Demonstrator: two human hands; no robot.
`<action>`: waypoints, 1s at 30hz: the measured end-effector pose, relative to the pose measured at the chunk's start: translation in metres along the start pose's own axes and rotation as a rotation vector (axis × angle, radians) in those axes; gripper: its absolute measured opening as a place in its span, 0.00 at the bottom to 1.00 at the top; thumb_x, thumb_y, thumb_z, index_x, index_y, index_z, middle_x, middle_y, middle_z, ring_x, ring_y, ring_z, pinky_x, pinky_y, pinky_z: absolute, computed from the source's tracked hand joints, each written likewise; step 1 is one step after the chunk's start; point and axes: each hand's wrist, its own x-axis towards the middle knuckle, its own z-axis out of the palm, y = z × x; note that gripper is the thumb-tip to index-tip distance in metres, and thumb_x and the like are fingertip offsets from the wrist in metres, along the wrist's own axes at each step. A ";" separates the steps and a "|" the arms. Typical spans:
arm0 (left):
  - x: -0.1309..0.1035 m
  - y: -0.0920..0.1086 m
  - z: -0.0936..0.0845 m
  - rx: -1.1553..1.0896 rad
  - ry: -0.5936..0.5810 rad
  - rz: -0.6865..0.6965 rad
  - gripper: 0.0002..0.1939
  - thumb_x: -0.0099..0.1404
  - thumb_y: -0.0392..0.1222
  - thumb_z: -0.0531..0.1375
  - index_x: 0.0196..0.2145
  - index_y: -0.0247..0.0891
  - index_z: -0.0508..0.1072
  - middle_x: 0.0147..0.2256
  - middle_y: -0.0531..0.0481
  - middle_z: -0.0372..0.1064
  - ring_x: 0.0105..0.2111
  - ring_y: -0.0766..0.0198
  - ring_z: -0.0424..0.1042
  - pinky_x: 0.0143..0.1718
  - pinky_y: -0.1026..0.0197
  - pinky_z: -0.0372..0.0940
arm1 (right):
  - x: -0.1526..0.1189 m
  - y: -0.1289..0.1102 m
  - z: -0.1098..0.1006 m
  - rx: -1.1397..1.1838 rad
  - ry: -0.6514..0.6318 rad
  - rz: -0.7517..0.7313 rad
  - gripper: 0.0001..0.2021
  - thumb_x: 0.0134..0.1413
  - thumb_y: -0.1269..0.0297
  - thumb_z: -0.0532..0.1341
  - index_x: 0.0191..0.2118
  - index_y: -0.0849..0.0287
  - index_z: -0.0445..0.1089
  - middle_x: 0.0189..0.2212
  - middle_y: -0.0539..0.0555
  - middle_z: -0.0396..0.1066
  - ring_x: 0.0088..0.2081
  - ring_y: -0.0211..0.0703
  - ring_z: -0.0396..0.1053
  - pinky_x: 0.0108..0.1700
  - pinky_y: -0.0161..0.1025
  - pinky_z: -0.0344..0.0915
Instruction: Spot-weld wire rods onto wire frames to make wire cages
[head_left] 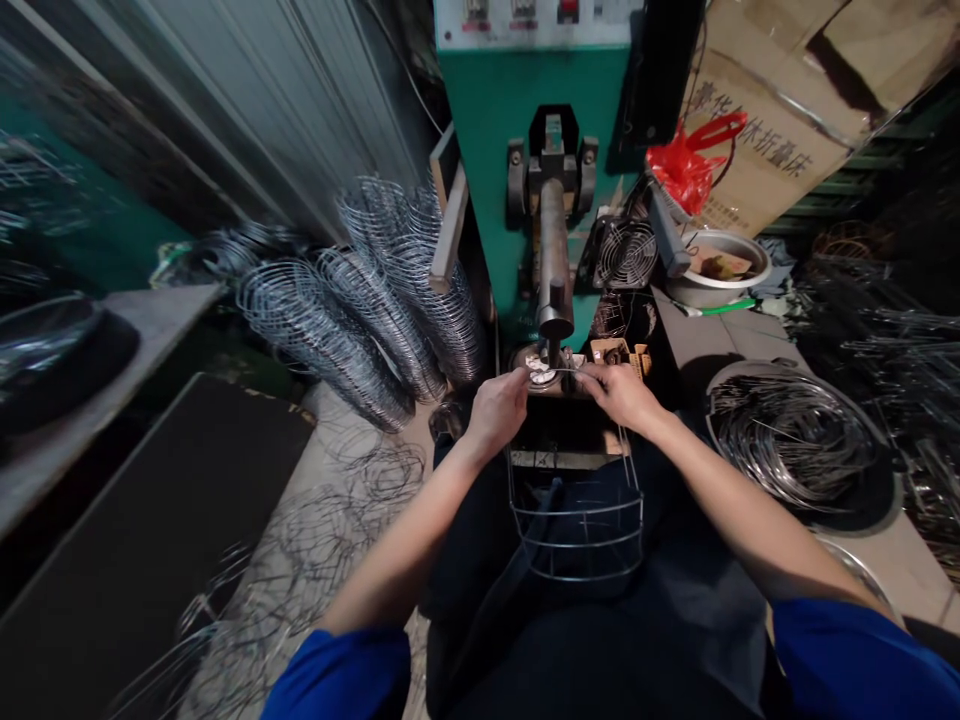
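A small wire basket frame (pixel 577 545) hangs below my hands, over my lap, its upper wires reaching up to my fingers. My left hand (pixel 498 410) is closed in a pinch on the frame's left side. On the other side my right hand (pixel 619 396) pinches it too, thumb and fingers together. Between the fingertips a thin wire lies across, just under the tip of the green machine's metal electrode arm (pixel 555 260). Below that tip sits a round lower electrode seat (pixel 541 372). Whether the wire touches the tip, I cannot tell.
Stacks of wire rings (pixel 330 340) stand on the floor at left, with loose wire scraps nearer me. To my right is a round tub of bent wires (pixel 795 435). Behind it are a metal bowl (pixel 720 270), a small fan (pixel 624 250) and a red plastic bag (pixel 686 175).
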 end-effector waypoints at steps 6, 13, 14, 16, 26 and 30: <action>0.004 0.000 -0.004 0.022 -0.016 0.002 0.10 0.68 0.35 0.50 0.33 0.38 0.70 0.28 0.48 0.71 0.27 0.64 0.68 0.30 0.64 0.54 | 0.006 0.000 -0.001 0.017 0.007 -0.002 0.12 0.68 0.62 0.56 0.43 0.58 0.77 0.36 0.57 0.78 0.39 0.48 0.75 0.42 0.36 0.65; 0.006 -0.001 -0.005 -0.017 -0.021 0.003 0.11 0.69 0.36 0.50 0.30 0.38 0.69 0.25 0.51 0.68 0.24 0.66 0.65 0.29 0.64 0.53 | 0.010 0.000 -0.004 0.013 -0.021 0.005 0.12 0.68 0.63 0.56 0.43 0.58 0.78 0.32 0.55 0.78 0.35 0.47 0.75 0.38 0.36 0.63; 0.007 0.000 -0.006 -0.017 -0.020 0.002 0.12 0.69 0.36 0.50 0.30 0.38 0.69 0.25 0.51 0.68 0.24 0.67 0.65 0.29 0.64 0.53 | 0.010 0.000 -0.004 0.017 -0.022 0.005 0.12 0.68 0.63 0.56 0.43 0.58 0.78 0.32 0.55 0.78 0.35 0.47 0.75 0.38 0.36 0.63; 0.007 0.001 -0.007 -0.019 -0.024 0.000 0.11 0.69 0.36 0.50 0.30 0.38 0.69 0.25 0.51 0.69 0.24 0.67 0.64 0.29 0.64 0.53 | 0.010 -0.001 -0.005 0.028 -0.026 -0.004 0.12 0.67 0.63 0.56 0.42 0.57 0.78 0.32 0.55 0.78 0.36 0.48 0.75 0.39 0.36 0.63; 0.006 0.001 -0.006 0.015 -0.054 -0.035 0.10 0.69 0.36 0.50 0.31 0.40 0.69 0.26 0.50 0.71 0.25 0.65 0.67 0.28 0.63 0.52 | 0.012 0.003 -0.004 0.094 -0.033 -0.004 0.14 0.67 0.60 0.55 0.40 0.58 0.78 0.32 0.55 0.77 0.36 0.49 0.75 0.40 0.38 0.65; 0.006 0.001 -0.008 0.019 -0.070 -0.050 0.10 0.69 0.36 0.50 0.31 0.40 0.69 0.26 0.50 0.71 0.26 0.65 0.68 0.29 0.63 0.52 | 0.012 0.002 -0.005 0.116 -0.038 0.009 0.15 0.67 0.58 0.55 0.37 0.59 0.78 0.30 0.54 0.76 0.33 0.47 0.73 0.38 0.37 0.64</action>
